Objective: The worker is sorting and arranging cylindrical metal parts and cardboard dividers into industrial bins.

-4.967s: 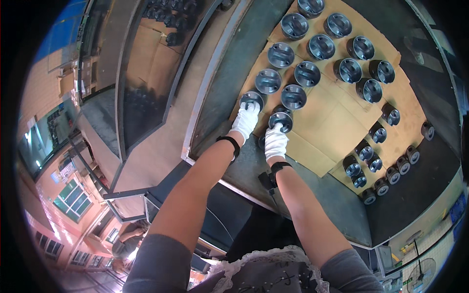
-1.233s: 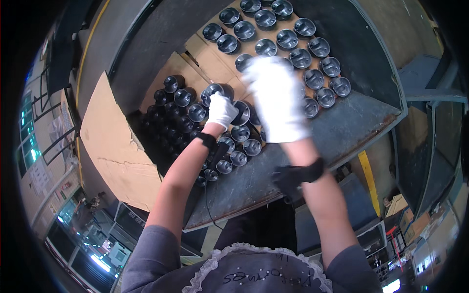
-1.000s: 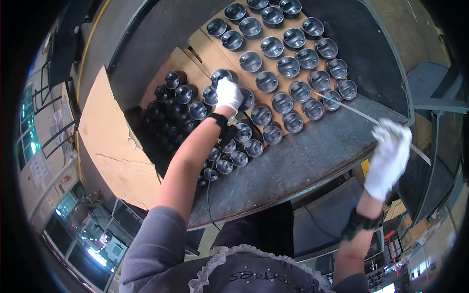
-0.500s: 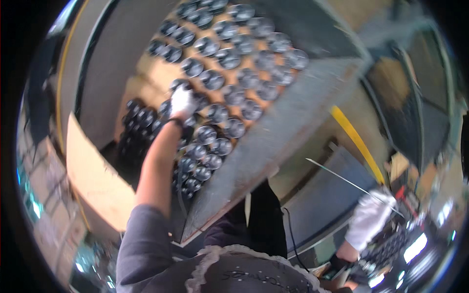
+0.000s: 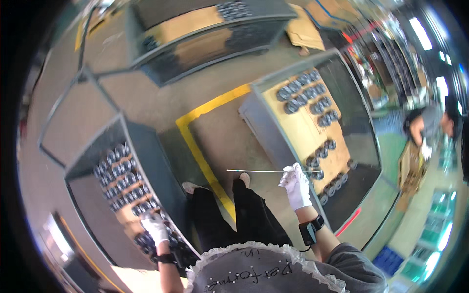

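The thin rod (image 5: 254, 171) lies nearly level at the centre of the frame, pinched between the fingers of my gloved right hand (image 5: 297, 189); that forearm angles up from the lower right, and the rod's right end overlaps the right bin (image 5: 259, 122). My gloved left hand (image 5: 155, 228) reaches down among dark metal pistons (image 5: 128, 179) in the left bin (image 5: 154, 166), lower left; I cannot tell whether it grips one. Those pistons stand in close rows. The right bin holds looser groups of pistons on cardboard (image 5: 299, 128). A third bin (image 5: 168, 68), at the top, has pistons packed at its right end.
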Action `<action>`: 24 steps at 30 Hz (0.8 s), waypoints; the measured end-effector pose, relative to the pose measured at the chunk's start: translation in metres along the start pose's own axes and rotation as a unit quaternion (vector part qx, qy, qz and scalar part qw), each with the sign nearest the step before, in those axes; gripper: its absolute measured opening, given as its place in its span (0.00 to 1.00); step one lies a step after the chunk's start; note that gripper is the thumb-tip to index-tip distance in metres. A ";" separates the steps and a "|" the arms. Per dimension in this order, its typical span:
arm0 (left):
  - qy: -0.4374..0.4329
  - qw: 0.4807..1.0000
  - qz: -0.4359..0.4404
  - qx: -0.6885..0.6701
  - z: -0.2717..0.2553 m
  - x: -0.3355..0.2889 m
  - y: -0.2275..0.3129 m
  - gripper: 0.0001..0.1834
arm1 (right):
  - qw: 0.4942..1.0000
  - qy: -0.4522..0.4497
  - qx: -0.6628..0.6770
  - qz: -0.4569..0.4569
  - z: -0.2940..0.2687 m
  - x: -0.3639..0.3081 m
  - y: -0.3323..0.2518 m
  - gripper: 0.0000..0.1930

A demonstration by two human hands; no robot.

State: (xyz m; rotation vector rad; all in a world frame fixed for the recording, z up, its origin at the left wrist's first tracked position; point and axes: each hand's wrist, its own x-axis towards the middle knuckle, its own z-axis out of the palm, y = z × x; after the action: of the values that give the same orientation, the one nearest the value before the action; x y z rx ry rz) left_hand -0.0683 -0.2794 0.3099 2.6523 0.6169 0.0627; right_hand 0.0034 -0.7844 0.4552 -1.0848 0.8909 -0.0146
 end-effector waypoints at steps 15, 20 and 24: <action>-0.361 0.836 0.412 0.044 0.106 -0.083 0.375 0.14 | 0.906 0.421 -0.002 -0.035 -0.371 0.026 0.072 0.21; -0.374 0.802 0.454 0.101 0.111 -0.068 0.390 0.13 | 0.818 0.403 -0.410 0.011 -0.449 0.039 0.104 0.16; -0.384 0.798 0.440 0.148 0.115 -0.049 0.401 0.13 | 0.763 0.304 -0.569 -0.035 -0.496 0.037 0.103 0.14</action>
State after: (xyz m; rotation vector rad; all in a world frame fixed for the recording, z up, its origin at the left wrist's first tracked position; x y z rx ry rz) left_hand 0.0686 -0.6720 0.3694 2.6519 -0.9421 -0.8545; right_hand -0.3269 -1.1229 0.2708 -2.3465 1.5076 0.1413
